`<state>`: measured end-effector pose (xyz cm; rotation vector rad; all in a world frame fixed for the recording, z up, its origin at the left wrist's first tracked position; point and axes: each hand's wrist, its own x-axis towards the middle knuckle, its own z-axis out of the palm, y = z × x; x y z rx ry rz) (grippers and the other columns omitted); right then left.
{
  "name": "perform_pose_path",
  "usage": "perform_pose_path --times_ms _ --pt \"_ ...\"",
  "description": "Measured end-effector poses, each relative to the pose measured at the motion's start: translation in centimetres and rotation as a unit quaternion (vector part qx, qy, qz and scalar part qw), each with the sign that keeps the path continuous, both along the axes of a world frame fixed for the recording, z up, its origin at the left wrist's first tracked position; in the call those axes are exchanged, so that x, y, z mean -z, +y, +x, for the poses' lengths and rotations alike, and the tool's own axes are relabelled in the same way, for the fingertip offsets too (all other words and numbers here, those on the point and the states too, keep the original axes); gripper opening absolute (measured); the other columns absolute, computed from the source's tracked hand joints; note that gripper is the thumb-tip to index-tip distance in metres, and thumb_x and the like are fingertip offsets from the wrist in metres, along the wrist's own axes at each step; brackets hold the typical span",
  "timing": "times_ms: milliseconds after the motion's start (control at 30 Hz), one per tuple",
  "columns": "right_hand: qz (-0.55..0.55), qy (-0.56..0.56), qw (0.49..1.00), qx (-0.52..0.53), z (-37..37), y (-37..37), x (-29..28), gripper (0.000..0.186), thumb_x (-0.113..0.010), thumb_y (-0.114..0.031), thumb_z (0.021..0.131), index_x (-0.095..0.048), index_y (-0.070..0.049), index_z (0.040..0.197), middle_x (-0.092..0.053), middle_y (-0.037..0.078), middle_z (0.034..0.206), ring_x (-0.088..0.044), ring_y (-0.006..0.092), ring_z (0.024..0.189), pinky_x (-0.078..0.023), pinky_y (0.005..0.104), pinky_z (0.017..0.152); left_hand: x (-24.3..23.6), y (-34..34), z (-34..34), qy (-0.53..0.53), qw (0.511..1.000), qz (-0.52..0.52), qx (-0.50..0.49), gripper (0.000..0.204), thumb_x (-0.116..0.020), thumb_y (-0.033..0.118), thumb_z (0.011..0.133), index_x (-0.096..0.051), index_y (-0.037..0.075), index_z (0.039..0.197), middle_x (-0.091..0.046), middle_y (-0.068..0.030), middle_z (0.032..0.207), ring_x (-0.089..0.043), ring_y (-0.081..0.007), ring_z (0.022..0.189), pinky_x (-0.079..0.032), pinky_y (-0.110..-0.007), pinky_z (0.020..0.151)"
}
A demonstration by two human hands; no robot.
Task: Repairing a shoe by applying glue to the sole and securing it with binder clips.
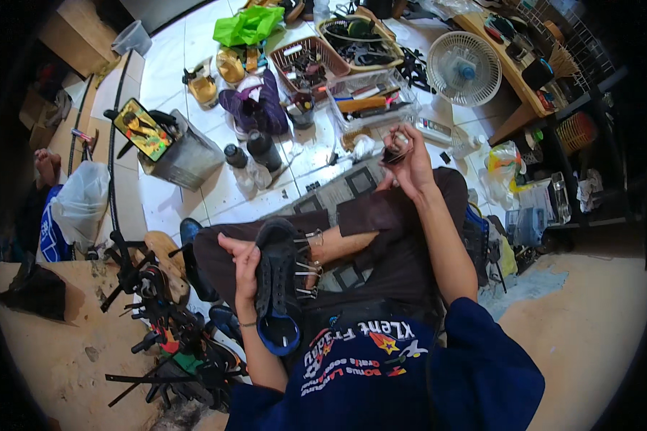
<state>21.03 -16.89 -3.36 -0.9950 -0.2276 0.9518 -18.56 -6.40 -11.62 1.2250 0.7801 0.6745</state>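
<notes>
My left hand (244, 271) grips the side of a black lace-up shoe (274, 269) with a blue lining, held above my lap with its opening toward me. Several binder clips (310, 274) with silver wire handles stick out along the shoe's right edge. My right hand (412, 164) is raised to the right, well apart from the shoe. Its fingers are closed round a small dark thing (394, 152) with a shiny edge, too small to make out.
Ahead on the white tiles are a tool tray (370, 100), a brown basket (309, 63), a purple shoe (262, 108), dark bottles (264, 151) and a fan (464, 68). A phone (145, 129) leans on a grey container (187, 154). Black metal stands (169, 323) crowd my left side.
</notes>
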Motion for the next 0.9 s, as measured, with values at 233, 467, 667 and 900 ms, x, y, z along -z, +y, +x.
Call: perform_pose_path --times_ms 233,467,667,900 --pt "-0.168 -0.499 0.848 0.066 0.8 -4.9 0.8 0.024 -0.064 -0.023 0.093 -0.065 0.001 0.096 -0.066 0.007 0.078 -0.061 0.0110 0.071 -0.048 0.0272 0.069 -3.4 -1.5 1.1 0.060 0.998 -0.013 0.031 0.036 -0.056 0.025 0.100 -0.062 -0.004 0.121 -0.067 -0.0054 0.108 -0.060 -0.0129 0.097 -0.046 -0.026 0.089" --pt "-0.257 -0.669 0.690 0.103 1.5 -13.4 2.3 0.020 -0.062 -0.020 0.090 -0.066 -0.003 0.099 -0.064 0.011 0.095 -0.058 0.0268 0.092 -0.045 0.0356 0.085 -11.5 -5.1 3.6 0.139 0.967 0.204 0.064 0.024 -0.071 0.011 0.086 -0.069 -0.004 0.104 -0.071 -0.0176 0.096 -0.069 -0.0244 0.082 -0.051 -0.031 0.076" --pt "-0.247 -0.773 0.567 0.139 1.3 -15.6 1.9 0.020 -0.069 -0.005 0.081 -0.067 -0.005 0.101 -0.061 0.011 0.098 -0.058 0.0258 0.091 -0.049 0.0359 0.080 -13.9 -6.9 4.7 0.157 0.925 0.342 0.056 0.027 -0.076 0.010 0.079 -0.070 -0.002 0.102 -0.070 -0.0157 0.089 -0.067 -0.0297 0.082 -0.053 -0.036 0.074" --pt "-0.245 -0.781 0.565 0.104 2.0 -15.7 1.6 0.023 -0.069 -0.004 0.080 -0.068 -0.003 0.103 -0.061 0.009 0.097 -0.057 0.0172 0.069 -0.048 0.0283 0.061 -13.3 -7.3 4.7 0.169 0.907 0.377 0.081 0.032 -0.075 0.014 0.080 -0.069 -0.001 0.108 -0.070 -0.0138 0.088 -0.067 -0.0286 0.082 -0.053 -0.036 0.071"
